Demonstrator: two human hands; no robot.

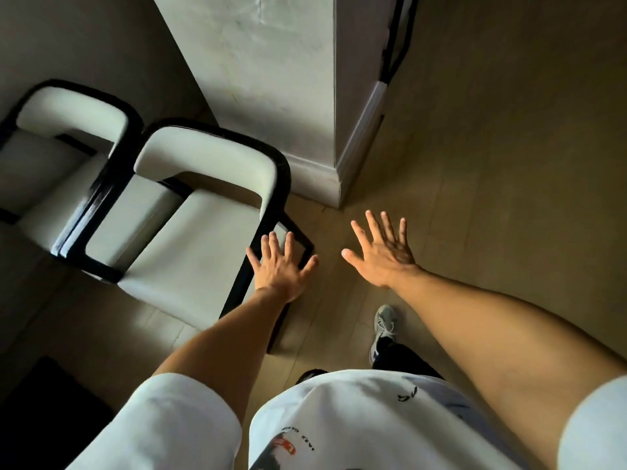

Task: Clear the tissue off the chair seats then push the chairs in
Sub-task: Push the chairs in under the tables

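Observation:
Two white-cushioned chairs with black frames stand side by side at the left. The nearer chair (190,252) shows a bare white seat; no tissue is visible on it. The farther chair (51,164) also shows a bare seat. My left hand (281,266) is spread flat, fingers straight, over the near chair's right front corner; whether it touches the frame I cannot tell. My right hand (383,252) is spread open above the floor, to the right of the chair, holding nothing.
A white pillar (271,79) with a baseboard stands just behind the chairs. Tan wood floor (492,181) stretches to the right. My shoe (383,327) is on the floor below my right hand. A dark mat (44,401) lies at bottom left.

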